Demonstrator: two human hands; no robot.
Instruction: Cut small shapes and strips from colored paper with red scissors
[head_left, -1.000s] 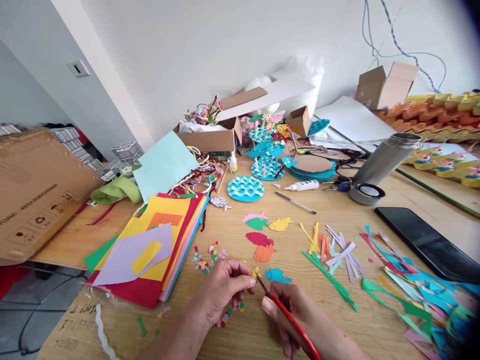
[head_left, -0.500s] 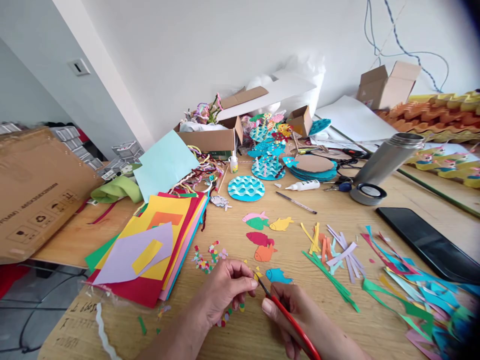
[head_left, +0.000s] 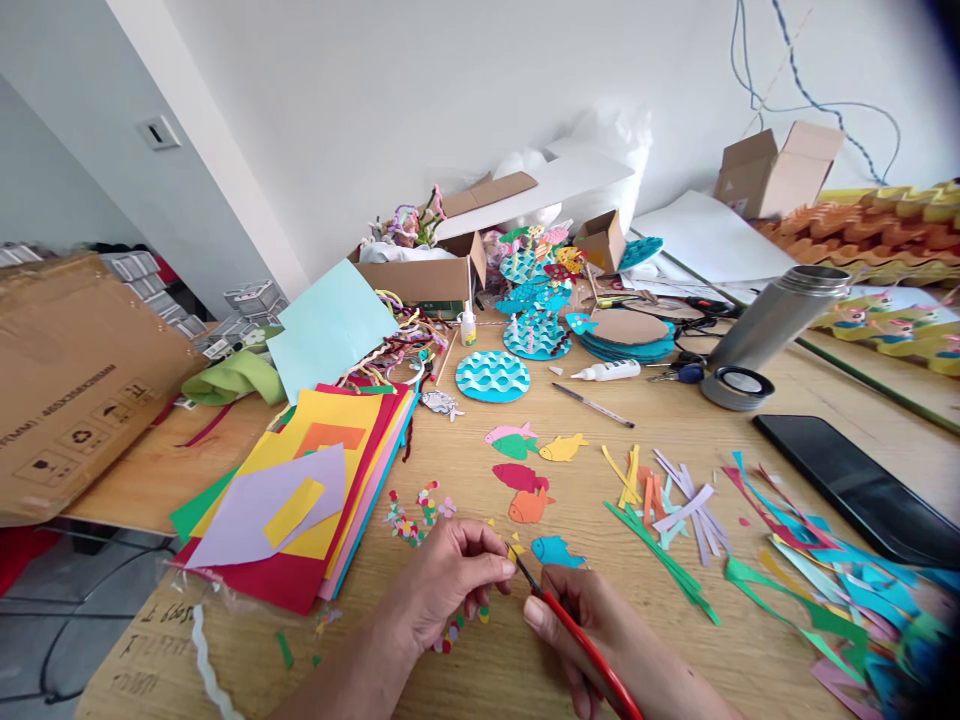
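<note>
My right hand (head_left: 581,625) is closed on a slim red-handled tool (head_left: 592,655) with dark metal tips, probably tweezers or scissors. Those tips reach the fingertips of my left hand (head_left: 469,575), which are pinched together; whatever they hold is too small to make out. Tiny coloured paper dots (head_left: 450,635) lie partly hidden beneath my left hand, and more dots (head_left: 411,515) lie beyond it. Just past my right hand is a blue paper fish (head_left: 556,552). Orange (head_left: 529,506), crimson (head_left: 517,478), yellow (head_left: 562,447), green and pink paper fish lie farther up.
Stacked coloured paper (head_left: 285,500) lies at left, near a cardboard box (head_left: 82,380). A round wavy blue piece (head_left: 493,377), a glue bottle (head_left: 611,370) and a brush (head_left: 592,404) are ahead. Paper strips (head_left: 664,560), a phone (head_left: 847,480) and a steel flask (head_left: 776,320) stand or lie right.
</note>
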